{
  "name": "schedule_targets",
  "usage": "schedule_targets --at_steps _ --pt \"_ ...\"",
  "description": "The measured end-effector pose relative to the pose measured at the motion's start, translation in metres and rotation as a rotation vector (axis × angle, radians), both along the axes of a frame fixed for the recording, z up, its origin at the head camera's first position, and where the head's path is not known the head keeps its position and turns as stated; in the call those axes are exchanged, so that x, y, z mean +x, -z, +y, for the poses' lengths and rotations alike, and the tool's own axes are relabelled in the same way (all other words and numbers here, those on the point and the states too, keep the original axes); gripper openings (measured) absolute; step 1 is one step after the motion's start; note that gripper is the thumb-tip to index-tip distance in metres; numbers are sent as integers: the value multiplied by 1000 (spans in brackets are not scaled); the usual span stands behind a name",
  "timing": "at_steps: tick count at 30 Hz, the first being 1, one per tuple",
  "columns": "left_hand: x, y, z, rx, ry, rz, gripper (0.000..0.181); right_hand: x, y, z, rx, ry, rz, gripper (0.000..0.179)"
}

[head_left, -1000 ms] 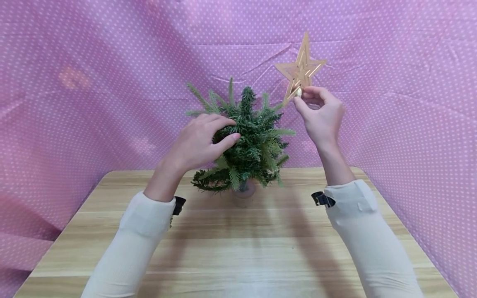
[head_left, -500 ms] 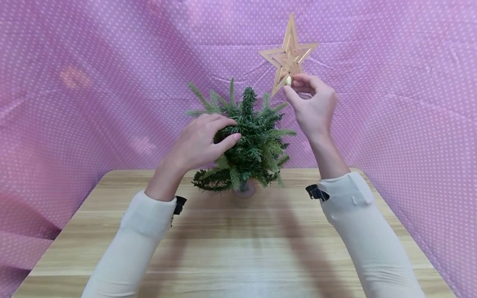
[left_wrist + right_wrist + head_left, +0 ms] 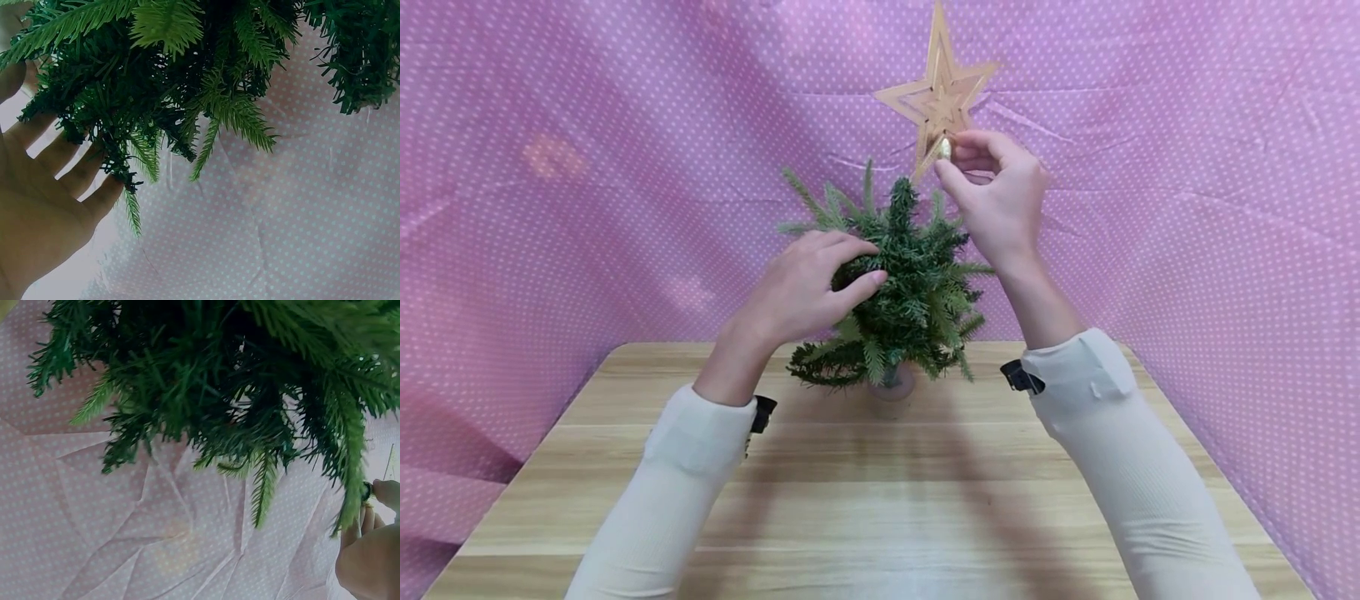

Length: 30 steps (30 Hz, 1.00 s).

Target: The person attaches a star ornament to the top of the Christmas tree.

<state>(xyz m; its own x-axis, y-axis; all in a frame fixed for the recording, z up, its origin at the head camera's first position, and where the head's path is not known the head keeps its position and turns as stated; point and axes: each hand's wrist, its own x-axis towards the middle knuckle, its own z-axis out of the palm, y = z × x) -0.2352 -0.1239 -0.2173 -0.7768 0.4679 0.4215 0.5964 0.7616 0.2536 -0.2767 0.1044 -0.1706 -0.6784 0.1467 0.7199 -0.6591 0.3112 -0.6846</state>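
A small artificial Christmas tree [image 3: 917,308] stands upright at the far middle of the table. My left hand [image 3: 797,287] holds it from the left, thumb and fingers reaching round the upper branches; in the left wrist view its fingers [image 3: 87,169] partly vanish behind the greenery. Just above and right of the treetop, my right hand [image 3: 1003,200] pinches a gold star tree topper [image 3: 942,98] by a small shiny gold part at its base. The star's lower left point overlaps the treetop's edge in the head view. In the right wrist view foliage [image 3: 206,394] fills the upper part.
The tree's round base [image 3: 895,387] sits on a light wood-grain table [image 3: 880,517]. Pink dotted cloth [image 3: 625,125] hangs behind the table and along both sides. Branches spread out widely around the trunk.
My right hand has carried the star left and upward, from off to the tree's right to close over the treetop. The left hand stays in place on the branches.
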Motion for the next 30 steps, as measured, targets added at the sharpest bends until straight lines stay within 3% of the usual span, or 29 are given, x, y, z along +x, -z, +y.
schedule_targets --at_steps 13,20,30 --pt "-5 1 -1 2 31 20 52 -6 -2 -23 90 7 3 25" --pt "-8 1 -2 7 47 56 50 -6 -9 -27 174 1 -46 24" --pt "-8 3 -6 12 48 44 50 -8 -17 -35 264 29 -85 25"
